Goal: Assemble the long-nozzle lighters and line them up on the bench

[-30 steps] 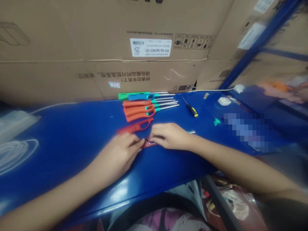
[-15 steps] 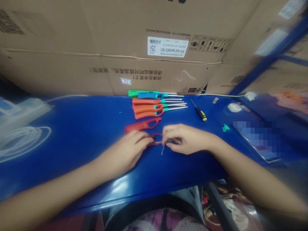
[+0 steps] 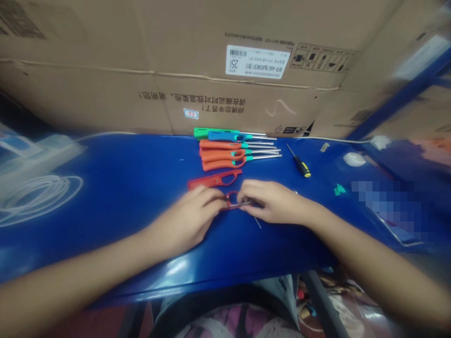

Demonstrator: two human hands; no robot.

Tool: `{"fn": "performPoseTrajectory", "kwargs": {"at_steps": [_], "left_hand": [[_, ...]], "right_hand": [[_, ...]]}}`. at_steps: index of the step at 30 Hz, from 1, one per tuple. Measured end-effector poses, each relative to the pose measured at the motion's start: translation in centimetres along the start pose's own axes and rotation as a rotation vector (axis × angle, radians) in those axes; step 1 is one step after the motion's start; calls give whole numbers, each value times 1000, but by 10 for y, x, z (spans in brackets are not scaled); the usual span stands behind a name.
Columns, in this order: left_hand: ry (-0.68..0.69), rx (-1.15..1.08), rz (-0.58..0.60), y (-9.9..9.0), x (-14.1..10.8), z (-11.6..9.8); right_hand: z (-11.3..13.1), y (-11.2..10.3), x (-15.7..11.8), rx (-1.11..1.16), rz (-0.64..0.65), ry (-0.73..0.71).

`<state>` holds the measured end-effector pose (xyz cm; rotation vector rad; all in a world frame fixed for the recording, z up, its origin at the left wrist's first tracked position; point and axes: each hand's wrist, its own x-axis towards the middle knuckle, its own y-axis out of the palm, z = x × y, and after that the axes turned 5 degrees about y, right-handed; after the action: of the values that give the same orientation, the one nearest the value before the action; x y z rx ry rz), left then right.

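Note:
Low over the table, my left hand has its fingers closed on one end of a red lighter shell half with a trigger loop. My right hand pinches at the other end, around a thin metal part along the shell; the fingertips hide much of it. Below the right fingers sticks out a thin wire-like piece. Just behind the left hand lies a matching red shell half. Several whole stick lighters, orange, blue and green with metal tubes, lie stacked farther back.
A black-and-yellow screwdriver and small green pieces lie to the right, with a white mouse and a pixelated phone-like device. Coiled white cable is at the left. A large cardboard box stands behind the blue table.
The thin piece under my right fingers has swung from pointing down-left to down-right. My right hand has turned slightly at the shell; the left keeps its hold. The whole view has shifted a little.

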<state>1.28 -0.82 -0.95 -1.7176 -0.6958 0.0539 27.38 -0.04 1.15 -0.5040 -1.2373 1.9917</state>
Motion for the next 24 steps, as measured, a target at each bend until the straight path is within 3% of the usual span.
{"fn": "performPoseTrajectory", "kwargs": {"at_steps": [17,24], "left_hand": [[-36,-24,-79,6,-1,-4],[-28,-48,-88,6,-2,-3]], "right_hand": [[9,9,1,-310,-23,-36],[8,12,2,-251,-20,-20]]}}
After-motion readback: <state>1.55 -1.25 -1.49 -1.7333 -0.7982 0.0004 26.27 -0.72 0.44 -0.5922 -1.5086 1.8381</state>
